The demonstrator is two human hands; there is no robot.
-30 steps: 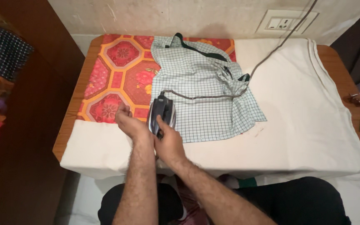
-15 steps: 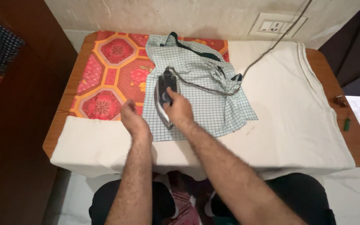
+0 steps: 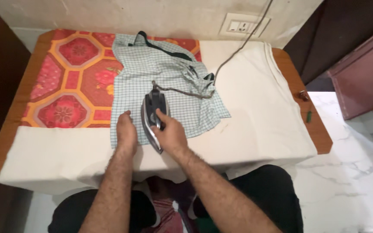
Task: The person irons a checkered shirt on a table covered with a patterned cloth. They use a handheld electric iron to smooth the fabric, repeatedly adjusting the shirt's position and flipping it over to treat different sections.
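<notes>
A pale checked garment [image 3: 160, 77] with dark trim lies spread on a table covered by a white cloth [image 3: 255, 116]. My right hand [image 3: 171, 133] grips the handle of a dark clothes iron [image 3: 152, 116], whose sole rests on the garment's near part. My left hand [image 3: 126, 131] lies flat on the garment's near left edge, fingers together, right beside the iron. The iron's cord [image 3: 234, 51] runs over the garment and up toward a wall socket [image 3: 240, 26].
A red and orange patterned cloth [image 3: 70, 82] covers the table's left part. Bare wood table edge [image 3: 307, 112] at the right holds small items. A dark wooden cabinet [image 3: 363, 73] stands right; marble floor lies below it.
The iron went away from me up the garment and has come back toward its near edge. My left hand stays pressed on the cloth beside it.
</notes>
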